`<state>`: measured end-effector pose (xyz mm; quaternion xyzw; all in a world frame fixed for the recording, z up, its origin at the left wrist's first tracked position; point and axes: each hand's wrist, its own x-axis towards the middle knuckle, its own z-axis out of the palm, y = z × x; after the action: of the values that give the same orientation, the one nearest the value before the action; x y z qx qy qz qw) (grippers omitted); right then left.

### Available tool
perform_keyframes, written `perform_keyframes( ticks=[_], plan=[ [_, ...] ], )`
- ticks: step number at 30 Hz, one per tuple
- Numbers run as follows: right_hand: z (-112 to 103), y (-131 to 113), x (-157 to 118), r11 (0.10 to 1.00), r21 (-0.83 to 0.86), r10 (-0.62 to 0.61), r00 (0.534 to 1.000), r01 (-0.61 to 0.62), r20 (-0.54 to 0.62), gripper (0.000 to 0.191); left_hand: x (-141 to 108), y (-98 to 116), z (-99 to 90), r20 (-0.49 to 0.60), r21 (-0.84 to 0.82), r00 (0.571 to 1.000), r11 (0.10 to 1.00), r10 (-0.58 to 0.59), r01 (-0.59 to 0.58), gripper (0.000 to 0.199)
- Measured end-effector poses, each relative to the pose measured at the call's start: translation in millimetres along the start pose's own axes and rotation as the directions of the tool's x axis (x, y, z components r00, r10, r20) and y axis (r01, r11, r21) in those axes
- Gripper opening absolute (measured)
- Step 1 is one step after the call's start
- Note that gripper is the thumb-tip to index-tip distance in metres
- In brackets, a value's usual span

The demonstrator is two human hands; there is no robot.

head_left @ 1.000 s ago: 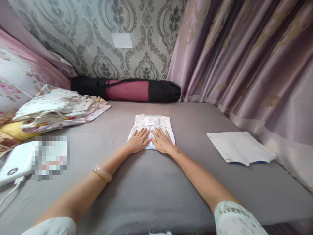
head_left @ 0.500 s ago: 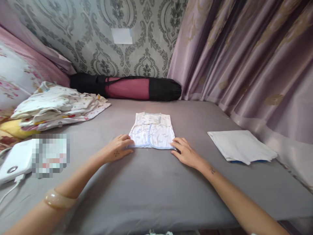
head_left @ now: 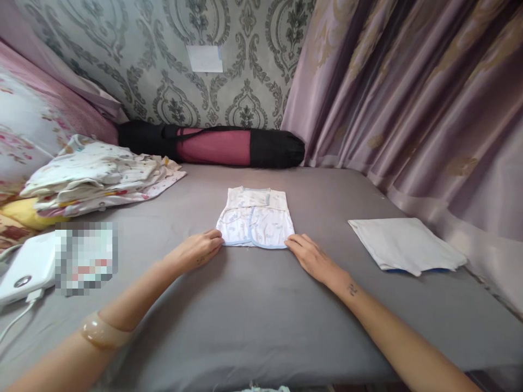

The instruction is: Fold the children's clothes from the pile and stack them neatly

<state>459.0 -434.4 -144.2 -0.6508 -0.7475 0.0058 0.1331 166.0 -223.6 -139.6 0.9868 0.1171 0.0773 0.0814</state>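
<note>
A small white baby shirt (head_left: 256, 218) with a pale print and light blue edging lies flat on the grey sheet (head_left: 245, 316), its sleeves folded inward across the top. At its lower left corner, my left hand (head_left: 203, 247) is closed, fingers and thumb pinching the hem. My right hand (head_left: 307, 251) pinches the lower right corner of the same hem. Both pinched corners rest low, close to the sheet.
A pile of printed baby cloths (head_left: 102, 174) lies at the left, with a white power bank (head_left: 30, 267) and cable in front. Along the wall stretches a black and maroon roll bag (head_left: 212, 147). A folded white cloth (head_left: 408, 245) lies at the right, near the purple curtain (head_left: 408, 98).
My fingers were apart at the shirt's two lower corners; now both hands have closed on the hem there. The shirt stays in place.
</note>
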Motion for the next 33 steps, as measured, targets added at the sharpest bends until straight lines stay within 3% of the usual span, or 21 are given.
perform_keyframes(
  ticks=[4, 14, 18, 25, 28, 33],
  plan=[
    [1.4, -1.9, 4.4, 0.999, -0.015, 0.031, 0.999, -0.031, -0.018, 0.037, 5.5, 5.7, 0.0, 0.092, 0.139, 0.991, 0.987, -0.098, 0.084, 0.029],
    [9.9, 2.1, 8.3, 0.979, 0.178, 0.119, 0.987, -0.099, -0.105, 0.036, 6.0, -4.5, 6.2, -0.073, -0.101, 0.983, 0.982, -0.166, 0.158, 0.022],
    [10.3, -1.8, 10.3, 0.976, 0.182, 0.143, 0.982, -0.12, -0.12, 0.04, 7.2, -5.8, 5.6, -0.091, -0.136, 0.982, 0.979, -0.165, 0.152, 0.018],
    [9.5, 11.3, 24.9, 0.984, 0.127, 0.141, 0.978, -0.122, -0.153, 0.022, 17.4, -11.6, 3.6, -0.143, -0.139, 0.977, 0.981, -0.158, 0.138, 0.019],
    [7.8, 20.4, 40.3, 0.978, 0.101, 0.201, 0.947, -0.181, -0.251, 0.017, 30.3, -17.3, -0.8, -0.222, -0.116, 0.95, 0.974, -0.219, 0.197, 0.02],
    [5.1, 31.9, 72.1, 0.937, 0.271, 0.316, 0.868, -0.221, -0.383, 0.019, 59.8, -27.0, -6.0, -0.364, -0.245, 0.838, 0.91, -0.407, 0.335, 0.018]
  ],
)
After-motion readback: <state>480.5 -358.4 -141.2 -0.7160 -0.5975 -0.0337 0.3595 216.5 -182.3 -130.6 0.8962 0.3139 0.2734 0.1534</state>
